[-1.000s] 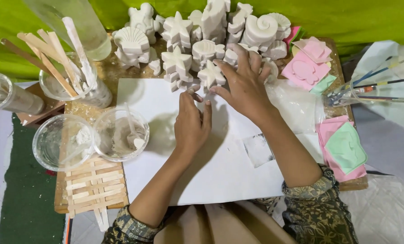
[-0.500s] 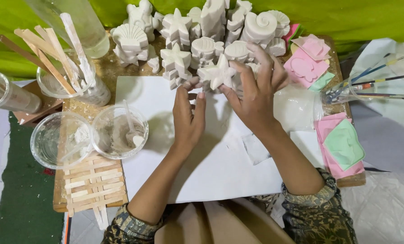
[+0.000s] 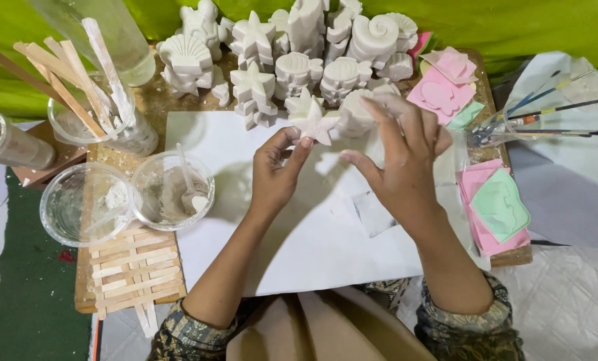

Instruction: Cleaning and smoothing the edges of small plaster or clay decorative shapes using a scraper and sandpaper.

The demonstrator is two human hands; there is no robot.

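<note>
Change since earlier: both hands have lifted off the pile of casts; the white plaster starfish cast now sits raised between them instead of lying among the others.
Head view, left hand: the left hand pinches the starfish cast at its lower point with thumb and fingertips, clenched on it.
Head view, right hand: the right hand is spread, fingers loose, just beside the starfish cast; whether it touches the cast cannot be told, and it grasps nothing.
Starfish position: held above the far edge of the white paper sheet, just in front of the heap of white plaster shell and starfish casts.
Left of the sheet: two clear plastic cups with white residue, a clear cup of wooden sticks, a slatted wooden rack.
Right of the sheet: pink and green rubber moulds, paintbrushes in a clear jar.
Worktop: the brown wooden worktop carries all of it.
</note>
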